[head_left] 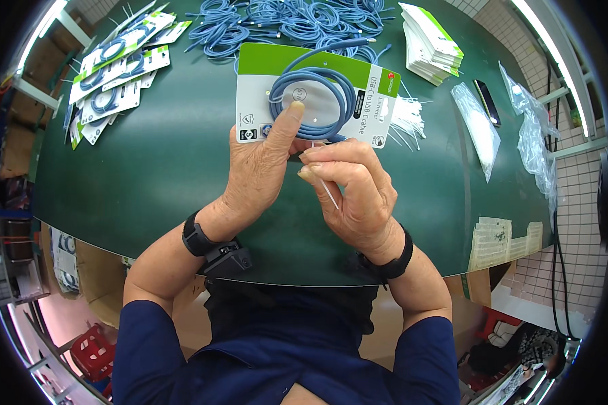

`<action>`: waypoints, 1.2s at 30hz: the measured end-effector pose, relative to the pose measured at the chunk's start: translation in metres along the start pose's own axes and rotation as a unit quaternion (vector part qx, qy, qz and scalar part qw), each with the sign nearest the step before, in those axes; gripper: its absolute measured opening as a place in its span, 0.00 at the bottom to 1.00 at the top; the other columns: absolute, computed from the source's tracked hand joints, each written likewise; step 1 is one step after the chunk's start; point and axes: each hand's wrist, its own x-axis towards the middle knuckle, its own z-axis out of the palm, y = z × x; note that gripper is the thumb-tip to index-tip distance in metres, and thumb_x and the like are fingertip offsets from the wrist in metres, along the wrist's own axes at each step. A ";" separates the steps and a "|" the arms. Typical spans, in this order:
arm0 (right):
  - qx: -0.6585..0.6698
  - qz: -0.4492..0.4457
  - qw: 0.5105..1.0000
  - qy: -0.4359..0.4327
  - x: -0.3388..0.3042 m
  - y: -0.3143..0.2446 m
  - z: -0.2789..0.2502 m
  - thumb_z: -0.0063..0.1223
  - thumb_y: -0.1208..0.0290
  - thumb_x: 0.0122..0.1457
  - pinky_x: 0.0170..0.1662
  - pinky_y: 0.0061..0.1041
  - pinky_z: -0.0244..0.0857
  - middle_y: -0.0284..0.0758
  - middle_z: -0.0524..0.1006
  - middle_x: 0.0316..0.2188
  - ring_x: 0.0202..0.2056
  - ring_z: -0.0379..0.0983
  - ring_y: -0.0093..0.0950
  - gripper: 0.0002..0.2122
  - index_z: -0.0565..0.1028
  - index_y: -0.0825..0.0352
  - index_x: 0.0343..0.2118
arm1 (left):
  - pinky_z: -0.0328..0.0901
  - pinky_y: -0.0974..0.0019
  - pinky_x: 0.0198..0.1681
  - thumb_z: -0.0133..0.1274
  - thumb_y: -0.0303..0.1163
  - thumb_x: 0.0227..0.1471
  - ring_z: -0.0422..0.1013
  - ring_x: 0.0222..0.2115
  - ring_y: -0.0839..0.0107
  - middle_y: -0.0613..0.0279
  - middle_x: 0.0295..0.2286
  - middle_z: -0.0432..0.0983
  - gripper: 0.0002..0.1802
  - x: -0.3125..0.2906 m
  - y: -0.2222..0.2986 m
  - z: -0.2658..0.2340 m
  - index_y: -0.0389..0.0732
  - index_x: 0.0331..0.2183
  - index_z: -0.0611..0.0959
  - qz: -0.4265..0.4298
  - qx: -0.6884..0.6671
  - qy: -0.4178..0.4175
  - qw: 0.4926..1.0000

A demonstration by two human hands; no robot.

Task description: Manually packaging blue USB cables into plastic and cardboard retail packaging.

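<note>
A coiled blue cable (348, 101) lies against a green and white backing card (263, 64), held up over the table. My left hand (260, 155) grips both, its thumb pressed on the card inside the coil and its other fingers hidden behind. One plug end of the cable sticks out past the card's upper edge. Just below the card's lower edge, my right hand (355, 182) pinches a thin white cable tie (330, 196), whose tail hangs down over the palm. The tie's upper end reaches the card's lower edge, where I cannot see how it sits.
Loose blue cables (304, 20) are heaped at the far edge of the green table (169, 189). Carded cables (118, 74) pile up at left. Blank-side cards (429, 44) are stacked at right, near white cable ties (409, 118), a plastic bag (476, 125) and a dark phone-like object (487, 102).
</note>
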 end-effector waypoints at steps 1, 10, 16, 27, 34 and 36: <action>0.000 0.000 1.000 -0.001 0.000 0.000 0.000 0.72 0.84 0.55 0.40 0.27 0.79 0.41 0.83 0.40 0.37 0.84 0.32 0.12 0.77 0.68 0.38 | 0.79 0.67 0.35 0.59 0.35 0.68 0.82 0.34 0.72 0.58 0.40 0.82 0.16 0.000 0.000 0.001 0.33 0.50 0.79 0.000 -0.001 -0.002 1.000; 0.010 -0.025 0.999 -0.022 -0.001 0.005 0.000 0.72 0.84 0.55 0.38 0.28 0.78 0.41 0.83 0.39 0.37 0.84 0.33 0.13 0.76 0.68 0.38 | 0.79 0.69 0.35 0.59 0.34 0.68 0.81 0.34 0.73 0.59 0.40 0.82 0.16 0.000 -0.002 -0.001 0.33 0.50 0.80 -0.019 0.001 0.004 1.000; 0.003 -0.020 1.000 -0.023 0.004 0.001 -0.003 0.71 0.85 0.55 0.37 0.28 0.78 0.41 0.83 0.36 0.35 0.83 0.33 0.13 0.76 0.68 0.38 | 0.78 0.70 0.35 0.60 0.33 0.67 0.81 0.33 0.75 0.60 0.40 0.82 0.15 0.000 -0.006 -0.006 0.34 0.50 0.80 -0.015 0.019 -0.003 1.000; -0.004 0.112 0.993 0.038 0.007 0.022 -0.017 0.68 0.87 0.57 0.34 0.26 0.76 0.40 0.84 0.33 0.31 0.83 0.27 0.10 0.81 0.69 0.40 | 0.80 0.69 0.32 0.58 0.31 0.67 0.80 0.36 0.72 0.58 0.41 0.81 0.15 -0.011 -0.012 0.004 0.34 0.51 0.80 -0.038 0.033 -0.045 0.998; -0.109 0.045 0.993 -0.008 0.014 0.027 -0.022 0.68 0.85 0.57 0.33 0.25 0.73 0.39 0.84 0.33 0.30 0.79 0.30 0.11 0.85 0.68 0.42 | 0.80 0.69 0.30 0.57 0.31 0.67 0.80 0.36 0.72 0.57 0.41 0.81 0.15 -0.010 -0.013 0.004 0.34 0.52 0.80 -0.041 0.035 -0.031 0.998; -0.165 0.001 0.986 -0.035 0.018 0.025 -0.024 0.69 0.85 0.55 0.33 0.26 0.71 0.39 0.84 0.34 0.30 0.76 0.32 0.12 0.85 0.68 0.43 | 0.80 0.69 0.30 0.57 0.31 0.67 0.80 0.36 0.72 0.57 0.41 0.81 0.16 -0.008 -0.012 0.002 0.34 0.52 0.79 -0.044 0.037 -0.036 0.998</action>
